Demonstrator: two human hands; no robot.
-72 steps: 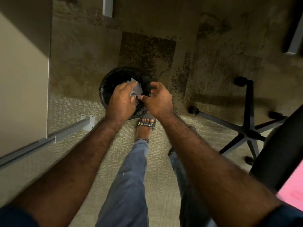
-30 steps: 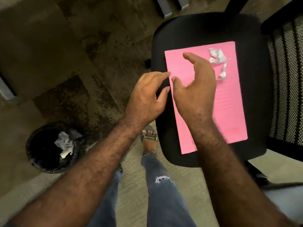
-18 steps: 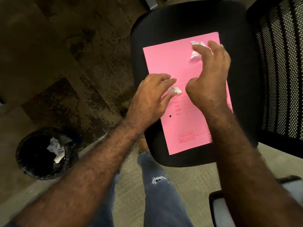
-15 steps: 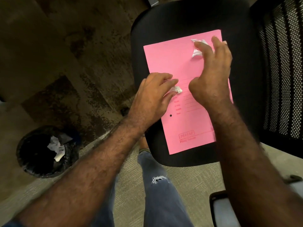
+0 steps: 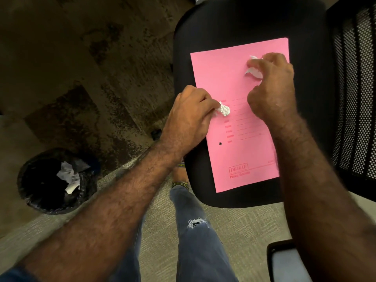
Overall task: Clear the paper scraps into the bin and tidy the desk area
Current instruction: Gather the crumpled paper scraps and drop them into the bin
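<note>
Setting: an office. Evidence: black office chair [image 5: 234, 27] with padded seat and perforated mesh back [image 5: 354, 94] at right. Pink file folder [image 5: 240, 127] lies on the seat, printed with form lines and a stamp reading "DELUXE". Floor is low-pile commercial carpet [image 5: 234, 226], grey-beige near the person, darker and mottled with stains farther out. Small round waste bin [image 5: 36, 198] with black liner stands on the floor at left, crumpled paper [image 5: 68, 176] inside.
</note>
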